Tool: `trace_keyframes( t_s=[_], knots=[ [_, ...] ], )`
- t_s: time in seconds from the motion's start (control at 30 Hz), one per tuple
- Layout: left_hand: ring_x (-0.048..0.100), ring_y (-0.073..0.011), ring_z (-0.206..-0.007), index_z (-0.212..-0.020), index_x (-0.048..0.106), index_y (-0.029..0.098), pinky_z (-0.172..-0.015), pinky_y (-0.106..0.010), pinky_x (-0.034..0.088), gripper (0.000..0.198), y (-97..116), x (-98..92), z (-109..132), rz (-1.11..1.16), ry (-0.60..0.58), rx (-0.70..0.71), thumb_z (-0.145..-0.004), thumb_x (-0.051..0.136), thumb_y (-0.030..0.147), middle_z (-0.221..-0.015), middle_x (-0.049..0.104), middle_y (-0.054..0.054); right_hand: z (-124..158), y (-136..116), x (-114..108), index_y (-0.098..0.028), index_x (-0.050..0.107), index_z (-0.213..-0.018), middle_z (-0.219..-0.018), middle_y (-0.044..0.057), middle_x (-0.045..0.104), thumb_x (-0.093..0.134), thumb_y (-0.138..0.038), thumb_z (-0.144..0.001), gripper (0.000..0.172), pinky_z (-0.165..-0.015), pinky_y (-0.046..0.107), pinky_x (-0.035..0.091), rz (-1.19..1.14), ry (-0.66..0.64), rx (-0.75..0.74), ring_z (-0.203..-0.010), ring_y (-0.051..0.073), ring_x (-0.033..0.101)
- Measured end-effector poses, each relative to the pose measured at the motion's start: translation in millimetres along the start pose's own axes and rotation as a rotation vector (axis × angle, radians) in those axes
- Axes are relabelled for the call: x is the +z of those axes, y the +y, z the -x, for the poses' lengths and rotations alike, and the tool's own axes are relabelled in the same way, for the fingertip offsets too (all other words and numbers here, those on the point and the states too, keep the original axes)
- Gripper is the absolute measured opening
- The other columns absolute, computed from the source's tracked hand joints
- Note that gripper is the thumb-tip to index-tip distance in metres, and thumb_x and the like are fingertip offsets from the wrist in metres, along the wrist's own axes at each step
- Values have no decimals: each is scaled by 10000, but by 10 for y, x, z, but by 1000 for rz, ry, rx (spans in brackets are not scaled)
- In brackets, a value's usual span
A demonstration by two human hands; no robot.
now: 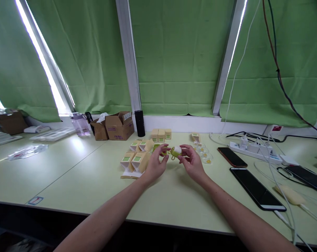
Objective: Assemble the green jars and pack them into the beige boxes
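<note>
Right hand (192,161): thumb and fingers pinched narrow on a small, rounded, lime-green piece with a white top and a small loop at its lower edge (175,152). It's up off the table, roughly mid-scene, just right of the left hand.

Left hand (155,163): fingers curled, thumb below, holding a second lime-green piece (163,153). Fingers cover most of it; exact shape, can't tell. The two pieces are very close together; touching or not, can't tell.

Left of the left hand: group of tan cardboard boxes with green square labels (139,161), tilted, two near and two farther back. Far side, beyond the left hand: row of three small tan cartons (161,135), standing side by side.

Right of the right hand, slightly far: clear plastic tray with round, yellow-centred items (206,155); contents too small to identify. Single tan carton (195,137) just beyond it.

Farther right: black phone with reddish edge (232,157), bigger black phone with white ends (256,187) nearer, white power strip (254,151) behind. Far left: black cylinder (140,124) beside an open brown cardboard box (119,126). All on a pale green table (179,206).
</note>
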State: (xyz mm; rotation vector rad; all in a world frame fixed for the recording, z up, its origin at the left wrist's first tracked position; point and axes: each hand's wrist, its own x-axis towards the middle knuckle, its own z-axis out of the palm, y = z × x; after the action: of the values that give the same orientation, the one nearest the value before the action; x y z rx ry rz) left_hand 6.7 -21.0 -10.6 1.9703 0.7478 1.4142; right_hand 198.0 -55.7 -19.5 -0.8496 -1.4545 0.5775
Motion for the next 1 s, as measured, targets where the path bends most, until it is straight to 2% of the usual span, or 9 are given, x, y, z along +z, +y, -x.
trace_keyframes(
  t_s=[0.13,0.23,0.37,0.5,0.73,0.87,0.93,1.0],
  knots=[
    [517,-303,-1279,-1379,599,261,-1076,-496,460,456,32,-16,26,-206,-11,213,-932,626,173,-1309,649,-133,-35,16,10,-212,618,-1174,-958,82,741,738,-525,-867,454,-620,336,632,-162,34,84,-783,200,698],
    [459,-316,-1331,-1429,556,279,-1145,-554,394,515,46,-24,31,-377,-29,331,-940,591,123,-1406,604,-124,-56,15,2,-196,655,-1121,-837,54,733,775,-564,-826,487,-594,339,619,-249,54,153,-688,180,669],
    [391,-320,-1397,-1449,532,306,-1166,-579,385,531,81,-27,43,-527,-61,385,-957,567,109,-1517,499,-112,-62,-21,-2,-188,691,-1080,-725,22,716,829,-595,-762,535,-587,338,598,-326,53,274,-621,169,649],
    [395,-324,-1378,-1466,523,325,-1132,-560,436,571,122,-21,53,-612,-106,425,-944,589,103,-1492,498,-118,-55,-61,23,-182,740,-989,-688,10,693,831,-650,-732,542,-579,331,582,-368,-7,355,-583,154,634],
    [500,-308,-1276,-1383,596,267,-1071,-519,489,457,72,-15,22,-553,-87,409,-944,619,145,-1301,595,-132,-49,-60,38,-173,717,-812,-665,42,700,783,-743,-724,581,-549,313,543,-337,-72,403,-556,164,641],
    [535,-302,-1244,-1353,610,249,-1055,-511,494,457,17,-15,13,-450,-78,342,-909,689,174,-1249,630,-125,-52,-29,-4,-174,710,-858,-679,64,720,706,-797,-751,632,-516,291,485,-276,-99,420,-549,169,626],
    [558,-293,-1215,-1317,630,246,-1040,-497,499,435,-19,-6,9,-374,-54,279,-894,716,190,-1224,646,-120,-62,-31,-49,-182,713,-885,-711,73,732,618,-787,-825,615,-506,283,449,-164,-118,384,-565,174,618],
    [589,-277,-1166,-1278,651,244,-1007,-471,515,405,-64,10,-3,-282,-17,185,-883,739,225,-1212,661,-117,-83,-61,-119,-199,715,-884,-746,68,738,541,-676,-927,510,-545,292,442,66,-116,298,-613,183,622]
  ],
)
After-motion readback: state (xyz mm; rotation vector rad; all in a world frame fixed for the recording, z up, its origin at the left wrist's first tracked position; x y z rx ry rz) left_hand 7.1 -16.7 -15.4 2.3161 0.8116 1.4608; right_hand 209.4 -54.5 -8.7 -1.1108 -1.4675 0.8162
